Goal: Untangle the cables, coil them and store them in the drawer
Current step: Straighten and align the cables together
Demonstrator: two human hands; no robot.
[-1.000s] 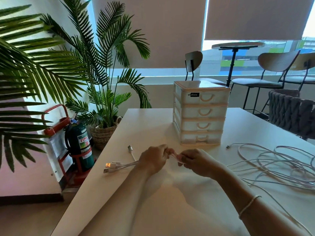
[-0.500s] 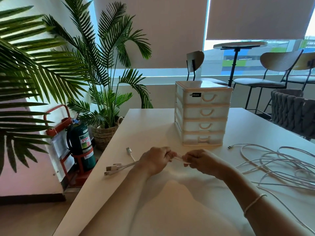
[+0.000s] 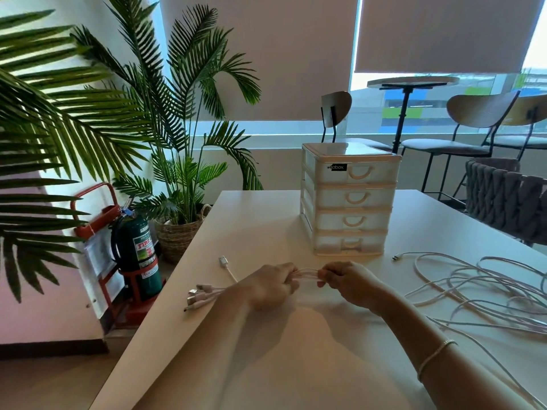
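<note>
Several white cables run bundled between my two hands above the white table. My left hand grips the bundle, and their plug ends stick out past it to the left. My right hand pinches the same strands a short way to the right. The rest of the cables lie in a loose tangle on the table at the right. A white plastic drawer unit with four shut drawers stands just behind my hands.
One plug lies on the table left of my hands. A fire extinguisher and potted palms stand off the table's left edge. A woven chair sits at the right, with stools and a round table behind.
My hands have drawn slightly apart along the bundle, showing more cable between them. The plug ends at the left have stayed about where they were.
</note>
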